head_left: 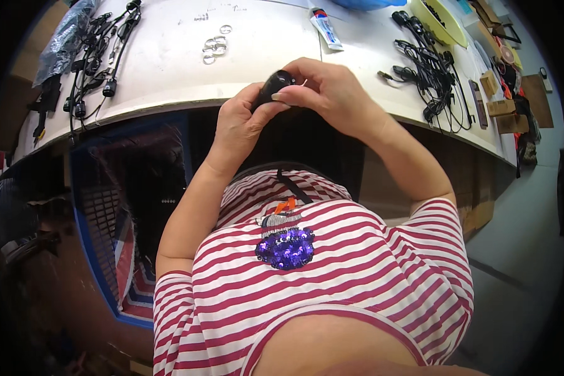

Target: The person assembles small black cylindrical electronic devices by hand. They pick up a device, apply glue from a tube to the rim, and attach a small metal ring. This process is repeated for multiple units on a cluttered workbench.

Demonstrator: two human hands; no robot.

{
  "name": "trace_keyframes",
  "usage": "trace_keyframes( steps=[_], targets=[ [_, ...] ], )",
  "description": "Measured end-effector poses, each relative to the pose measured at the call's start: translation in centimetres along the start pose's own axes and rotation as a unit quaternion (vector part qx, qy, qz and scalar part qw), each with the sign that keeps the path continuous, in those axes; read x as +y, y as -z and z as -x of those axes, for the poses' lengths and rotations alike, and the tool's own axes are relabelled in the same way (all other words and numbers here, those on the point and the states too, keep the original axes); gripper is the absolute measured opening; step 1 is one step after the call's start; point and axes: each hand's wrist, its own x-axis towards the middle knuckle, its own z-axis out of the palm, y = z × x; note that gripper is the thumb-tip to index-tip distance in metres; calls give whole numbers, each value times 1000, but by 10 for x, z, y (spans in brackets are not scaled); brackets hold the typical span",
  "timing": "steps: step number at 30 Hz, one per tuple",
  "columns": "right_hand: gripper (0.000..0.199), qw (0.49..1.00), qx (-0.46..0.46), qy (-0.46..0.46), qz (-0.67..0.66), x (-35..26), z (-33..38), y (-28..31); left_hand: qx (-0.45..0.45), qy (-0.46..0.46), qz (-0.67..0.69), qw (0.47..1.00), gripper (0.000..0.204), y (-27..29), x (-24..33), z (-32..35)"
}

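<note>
A short black cylindrical part [274,84], tilted, is held over the near edge of the white table [169,75]. My left hand [241,122] wraps its fingers and thumb round the lower body of it. At its upper end my right hand [335,94] is closed, thumb and forefinger brought together. A thin pale sliver shows between those right fingertips, too small to name. Beyond my hands, several small shiny metal rings [215,47] lie on the table, with one ring [225,29] a little apart from them.
Black cables with sockets [97,62] lie at the left beside clear plastic wrap [66,37]; another cable bundle [429,78] is at the right. A tube [326,29] and a yellow bowl [442,22] are farther back. Below left stands a blue crate [81,200].
</note>
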Motion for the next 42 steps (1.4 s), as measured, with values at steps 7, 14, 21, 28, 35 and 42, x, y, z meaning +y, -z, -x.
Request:
trace_keyframes(
  steps=[7, 14, 21, 28, 35, 42],
  targets=[
    [22, 967, -168, -65, -181, 14, 35, -39, 7, -55, 550, 834, 42, 8, 24, -30],
    [26, 925, 54, -54, -373, -15, 73, 83, 20, 5, 349, 937, 55, 9, 23, -12],
    [20, 911, 265, 97, -300, -20, 54, 258, -17, 56, 361, 931, 37, 5, 20, -7],
    [8, 871, 393, 78, -283, 17, 3, 338, 17, 57, 342, 938, 34, 14, 16, 2],
    [19, 890, 446, -86, 38, 229, 41, 293, 44, 62, 308, 948, 32, 29, 4, 3],
    [37, 831, 359, -238, 351, 248, 38, 197, 67, 82, 222, 969, 29, 35, 2, 1]
  ],
)
